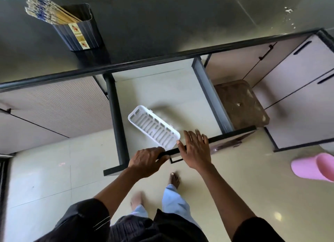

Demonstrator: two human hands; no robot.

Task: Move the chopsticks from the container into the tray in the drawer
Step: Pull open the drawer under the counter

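A dark ribbed container stands on the counter at the far left, with a bundle of chopsticks leaning out of its top. Below the counter the drawer is pulled out. A white slotted tray lies at an angle on the drawer's pale floor, with nothing in it. My left hand grips the drawer's dark front edge, fingers curled over it. My right hand rests on the same edge with fingers spread and fairly straight, just right of the tray's near end.
The dark counter runs across the top. A brown stool or lid sits on the floor right of the drawer, and a pink plastic object lies further right. Closed cabinet doors flank both sides. My bare feet stand below the drawer front.
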